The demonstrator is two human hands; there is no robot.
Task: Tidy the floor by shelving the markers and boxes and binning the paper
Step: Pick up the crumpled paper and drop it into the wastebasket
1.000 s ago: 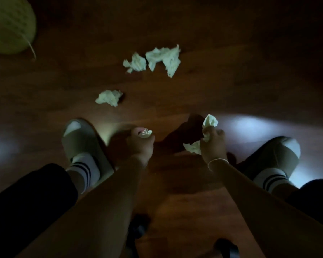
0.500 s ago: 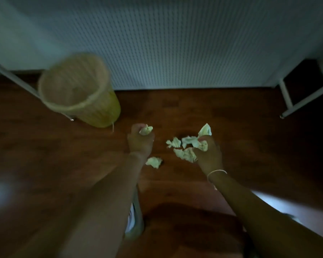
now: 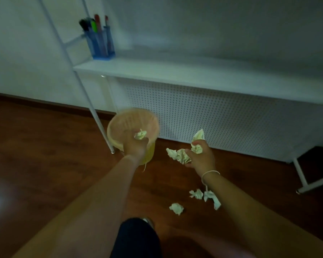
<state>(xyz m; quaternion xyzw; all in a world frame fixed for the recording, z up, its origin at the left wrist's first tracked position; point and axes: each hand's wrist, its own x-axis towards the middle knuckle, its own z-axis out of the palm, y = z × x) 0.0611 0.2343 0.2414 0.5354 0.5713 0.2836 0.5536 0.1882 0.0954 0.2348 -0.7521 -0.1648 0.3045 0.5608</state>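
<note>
My left hand [image 3: 135, 146] is closed around a small crumpled paper ball [image 3: 140, 135] and sits over the near rim of the yellow bin [image 3: 119, 121]. To the right of the bin, my right hand [image 3: 199, 157] grips several crumpled paper pieces [image 3: 179, 155]. Three more paper scraps [image 3: 176, 208] lie on the wooden floor below my right forearm. On the white shelf, markers stand in a blue holder [image 3: 101, 43].
A white shelf [image 3: 175, 71] with a perforated panel [image 3: 222, 118] runs along the wall behind the bin. Its slanted white leg [image 3: 95, 112] lands just left of the bin. A dark box in a low white frame [image 3: 313, 164] stands at right. My knee [image 3: 136, 237] is below.
The view has risen from the floor to the shelf. Both hands, still holding paper, have moved toward the bin; my left hand now sits over its rim.
</note>
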